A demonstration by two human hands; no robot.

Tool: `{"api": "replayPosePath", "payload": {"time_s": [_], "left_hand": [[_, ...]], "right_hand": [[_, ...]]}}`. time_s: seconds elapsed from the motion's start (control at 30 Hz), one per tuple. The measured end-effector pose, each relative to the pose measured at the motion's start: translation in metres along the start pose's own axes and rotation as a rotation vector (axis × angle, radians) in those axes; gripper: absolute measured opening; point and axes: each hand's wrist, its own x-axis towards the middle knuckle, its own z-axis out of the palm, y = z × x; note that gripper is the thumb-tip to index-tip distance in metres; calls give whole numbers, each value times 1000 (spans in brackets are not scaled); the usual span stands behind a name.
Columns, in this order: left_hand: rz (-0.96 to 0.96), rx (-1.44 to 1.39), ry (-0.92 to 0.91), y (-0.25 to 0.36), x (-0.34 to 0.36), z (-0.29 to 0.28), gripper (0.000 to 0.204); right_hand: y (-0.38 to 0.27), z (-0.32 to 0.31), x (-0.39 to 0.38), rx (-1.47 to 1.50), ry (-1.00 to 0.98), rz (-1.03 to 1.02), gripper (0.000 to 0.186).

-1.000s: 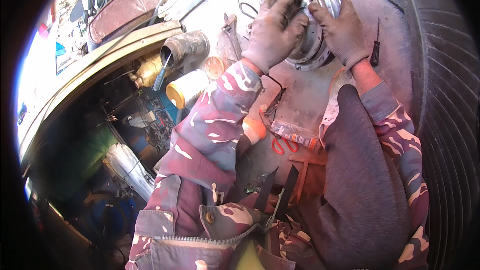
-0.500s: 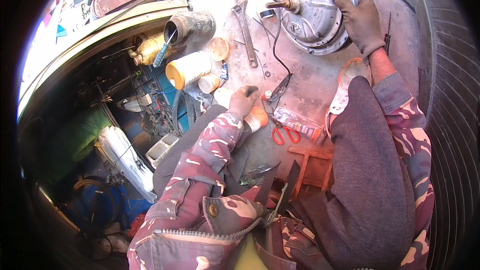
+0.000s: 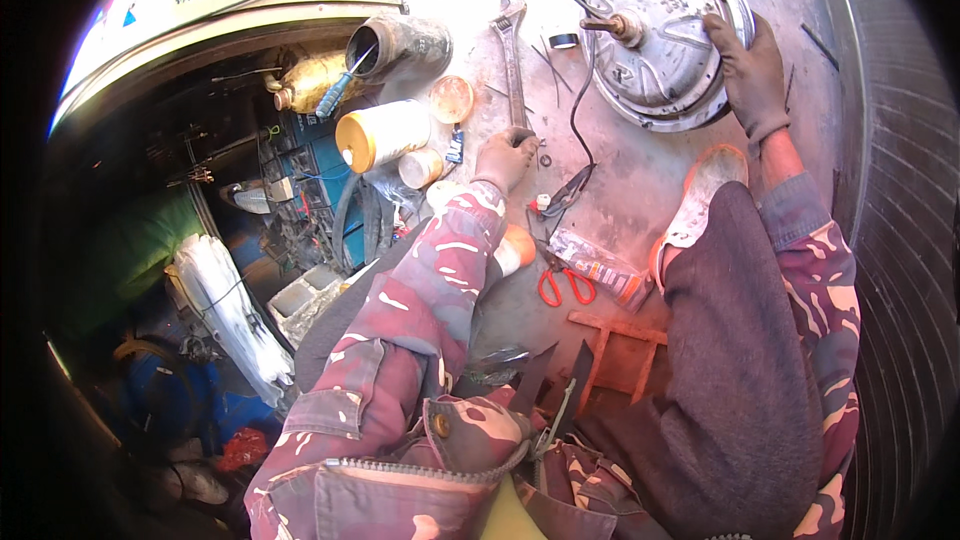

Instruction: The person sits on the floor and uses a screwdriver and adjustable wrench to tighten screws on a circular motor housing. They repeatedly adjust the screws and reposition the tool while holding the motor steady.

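Note:
My left hand (image 3: 505, 159), in a grey glove, has its fingers curled round the lower end of an adjustable wrench (image 3: 513, 65) lying on the floor. The wrench's jaw end points away from me. My gloved right hand (image 3: 752, 72) grips the right rim of a round, dirty silver hub motor (image 3: 655, 40), thumb on its face and fingers over the edge. A threaded axle (image 3: 622, 28) sticks up from the motor's middle, and a black cable (image 3: 576, 120) runs from it toward me to a white-tipped connector (image 3: 543, 202).
Red-handled scissors (image 3: 567, 286), a printed plastic packet (image 3: 603, 265) and a red metal frame (image 3: 617, 350) lie nearer me. Left stand a white tub with a yellow lid (image 3: 385, 135), a metal can (image 3: 405, 48) and a blue-handled screwdriver (image 3: 335, 95). A ribbed metal wall (image 3: 905, 190) rises at right.
My left hand has moved forward from beside my foot to the wrench handle and closed on it. My right hand still holds the motor's rim. The whole view has shifted slightly.

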Motion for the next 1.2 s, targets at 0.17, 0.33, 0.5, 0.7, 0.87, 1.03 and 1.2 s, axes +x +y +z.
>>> {"api": "replayPosePath", "payload": {"time_s": [0.17, 0.33, 0.5, 0.7, 0.87, 1.03, 1.2], "left_hand": [[1, 9, -17, -6, -8, -1, 32], [-73, -40, -46, -27, -21, -1, 34], [-3, -14, -132, -49, -49, -4, 42], [28, 165, -334, -67, -80, 11, 71], [156, 364, -188, -62, -95, 34, 68], [96, 240, -96, -58, -89, 50, 39], [-19, -239, 76, -70, -64, 45, 35]], "right_hand": [[-11, -3, 0, 135, -30, 29, 50], [-21, -8, -2, 129, -82, 40, 48], [-13, -17, 9, -34, -159, 3, 47], [1, -26, 15, 117, -165, 88, 42], [4, -37, 23, 208, -160, 142, 50], [16, -50, 30, 370, -103, 259, 53], [41, -66, 35, 332, -92, 247, 51]]}}
